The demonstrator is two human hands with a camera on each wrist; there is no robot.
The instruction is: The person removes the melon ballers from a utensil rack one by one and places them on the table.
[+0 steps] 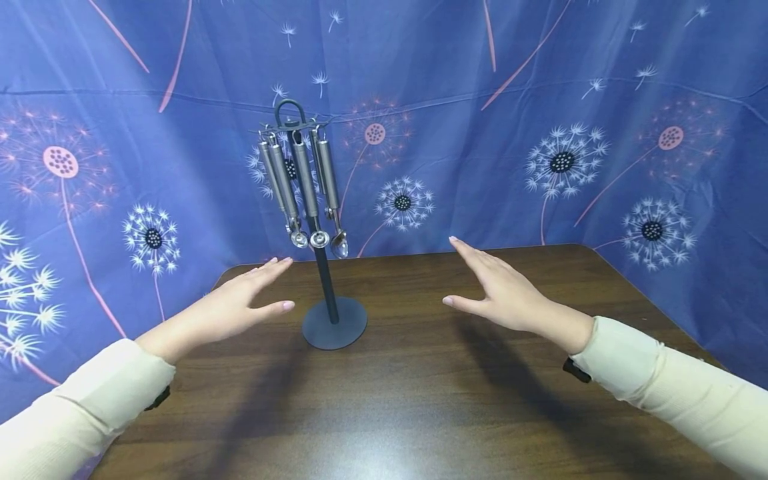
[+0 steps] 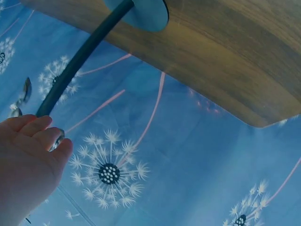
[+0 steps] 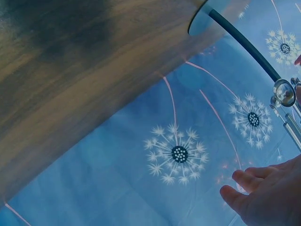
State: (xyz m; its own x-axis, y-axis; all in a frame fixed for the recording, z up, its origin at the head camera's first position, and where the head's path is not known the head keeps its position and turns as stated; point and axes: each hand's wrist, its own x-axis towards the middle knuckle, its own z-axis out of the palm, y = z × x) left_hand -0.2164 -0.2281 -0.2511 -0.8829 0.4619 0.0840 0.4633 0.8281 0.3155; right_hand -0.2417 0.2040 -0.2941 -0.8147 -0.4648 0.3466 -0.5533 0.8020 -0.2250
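A dark grey stand (image 1: 325,277) with a round base and a looped top rises at the left of the wooden table. From its top hang several metal utensils (image 1: 306,179) with tube handles; one ends in a spoon bowl (image 1: 339,245), others in small round heads. My left hand (image 1: 231,308) hovers left of the pole, fingers extended and thumb apart, holding nothing. To the right of the stand, my right hand (image 1: 510,293) is likewise raised over the table with straight fingers. In the left wrist view, the left hand (image 2: 30,162) partly hides the utensils.
The brown table (image 1: 408,387) has a rounded far edge close to a blue curtain (image 1: 456,167) printed with dandelions, which hangs behind and at both sides. Cream sleeves (image 1: 630,360) cover my forearms, and a dark strap (image 1: 577,371) shows under the right cuff.
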